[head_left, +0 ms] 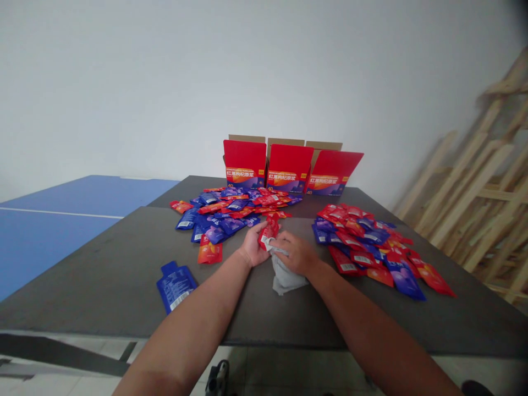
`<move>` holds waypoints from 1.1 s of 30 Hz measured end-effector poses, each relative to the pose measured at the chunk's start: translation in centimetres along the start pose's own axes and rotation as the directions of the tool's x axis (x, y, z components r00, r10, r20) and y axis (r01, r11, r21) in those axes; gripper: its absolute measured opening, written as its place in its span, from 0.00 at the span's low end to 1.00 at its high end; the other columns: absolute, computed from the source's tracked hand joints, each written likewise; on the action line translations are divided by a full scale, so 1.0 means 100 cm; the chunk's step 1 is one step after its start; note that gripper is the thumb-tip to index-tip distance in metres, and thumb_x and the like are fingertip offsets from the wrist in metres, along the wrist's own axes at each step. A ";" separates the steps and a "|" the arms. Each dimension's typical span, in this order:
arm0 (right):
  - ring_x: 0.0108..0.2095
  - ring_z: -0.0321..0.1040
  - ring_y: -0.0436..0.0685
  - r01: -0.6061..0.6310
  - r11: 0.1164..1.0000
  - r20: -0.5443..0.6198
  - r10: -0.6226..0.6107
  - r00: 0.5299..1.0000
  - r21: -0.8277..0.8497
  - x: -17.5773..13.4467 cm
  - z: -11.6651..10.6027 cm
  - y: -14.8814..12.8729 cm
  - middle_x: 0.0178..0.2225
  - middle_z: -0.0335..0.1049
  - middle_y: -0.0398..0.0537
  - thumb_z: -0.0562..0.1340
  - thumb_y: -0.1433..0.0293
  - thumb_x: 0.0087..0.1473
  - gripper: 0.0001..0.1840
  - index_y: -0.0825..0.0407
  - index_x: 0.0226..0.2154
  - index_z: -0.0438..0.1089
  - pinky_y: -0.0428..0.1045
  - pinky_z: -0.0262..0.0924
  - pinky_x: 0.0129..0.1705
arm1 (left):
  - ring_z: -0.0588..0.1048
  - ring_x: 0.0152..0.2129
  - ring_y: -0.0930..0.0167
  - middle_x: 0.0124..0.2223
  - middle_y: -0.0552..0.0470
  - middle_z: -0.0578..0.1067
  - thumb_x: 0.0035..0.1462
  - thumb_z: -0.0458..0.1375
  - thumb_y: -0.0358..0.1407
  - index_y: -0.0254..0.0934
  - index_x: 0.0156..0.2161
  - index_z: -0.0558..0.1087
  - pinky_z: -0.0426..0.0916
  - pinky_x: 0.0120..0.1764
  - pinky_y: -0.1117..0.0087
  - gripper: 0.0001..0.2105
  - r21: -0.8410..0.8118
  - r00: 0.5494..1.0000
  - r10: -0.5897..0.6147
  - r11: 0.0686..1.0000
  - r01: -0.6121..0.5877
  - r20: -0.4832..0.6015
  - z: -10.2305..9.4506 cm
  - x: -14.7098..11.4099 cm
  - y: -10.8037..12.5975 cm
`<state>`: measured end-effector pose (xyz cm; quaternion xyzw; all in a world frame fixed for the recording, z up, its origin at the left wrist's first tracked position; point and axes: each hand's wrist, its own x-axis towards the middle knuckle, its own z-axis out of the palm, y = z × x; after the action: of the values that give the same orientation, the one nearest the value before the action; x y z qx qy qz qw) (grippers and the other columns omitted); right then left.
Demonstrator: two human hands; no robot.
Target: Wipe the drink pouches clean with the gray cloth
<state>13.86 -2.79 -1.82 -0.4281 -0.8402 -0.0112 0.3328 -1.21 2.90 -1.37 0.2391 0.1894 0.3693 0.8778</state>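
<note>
My left hand [254, 245] holds a red pouch [270, 226] above the middle of the table. In my right hand [295, 252] is a grey cloth [286, 276], its fingers closed on it and a fold pressed to the pouch's lower end. The rest of the cloth hangs below that hand. Behind and left of my hands lies a pile of red and blue pouches [231, 212]. To the right is a second mixed pile [365, 239]. One blue pouch [177, 286] lies alone near my left forearm, which partly hides it.
Three red cartons with raised flaps stand in a row at the back: left [245, 165], middle [289, 168] and right [333, 173]. They rest on the dark table [103, 275]. A blue table-tennis table [53, 231] adjoins at left. Wooden frames [487, 192] lean at right.
</note>
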 end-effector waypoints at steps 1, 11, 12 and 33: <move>0.39 0.67 0.55 0.018 1.000 0.032 -0.018 0.999 -0.004 0.000 0.001 -0.003 0.39 0.69 0.48 0.57 0.66 0.58 0.13 0.46 0.45 0.72 0.50 0.64 0.43 | 0.77 0.31 0.66 0.33 0.44 0.78 0.57 0.52 0.42 0.29 0.41 0.74 0.69 0.35 0.68 0.17 -0.001 1.000 -0.009 1.000 0.009 0.010 0.001 -0.001 -0.001; 0.43 0.67 0.59 -0.249 0.968 -0.187 0.242 0.952 -0.015 0.002 0.006 0.016 0.41 0.69 0.53 0.55 0.64 0.60 0.14 0.50 0.45 0.70 0.53 0.63 0.47 | 0.78 0.29 0.67 0.33 0.45 0.78 0.60 0.54 0.40 0.30 0.40 0.75 0.70 0.39 0.67 0.14 0.091 0.991 -0.099 0.992 0.091 0.089 0.015 -0.010 -0.011; 0.43 0.67 0.59 -0.288 0.958 -0.218 0.279 0.935 -0.006 0.003 0.006 0.019 0.41 0.69 0.53 0.55 0.64 0.59 0.14 0.50 0.44 0.70 0.54 0.63 0.47 | 0.78 0.29 0.67 0.33 0.45 0.79 0.60 0.54 0.40 0.31 0.41 0.75 0.70 0.39 0.68 0.13 0.104 0.991 -0.105 0.990 0.096 0.087 0.016 -0.010 -0.011; 0.39 0.66 0.57 0.084 0.996 -0.016 -0.084 0.996 0.014 0.000 0.001 -0.010 0.38 0.69 0.50 0.57 0.66 0.58 0.12 0.47 0.42 0.72 0.52 0.64 0.43 | 0.75 0.24 0.67 0.26 0.47 0.75 0.57 0.52 0.53 0.33 0.37 0.75 0.69 0.32 0.68 0.23 0.053 0.993 -0.116 0.992 0.116 -0.016 0.009 -0.003 -0.003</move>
<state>13.13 -3.40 -1.63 -0.3899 -0.8548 -0.0224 0.3418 -0.79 2.22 -0.79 0.2488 0.2185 0.3139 0.8898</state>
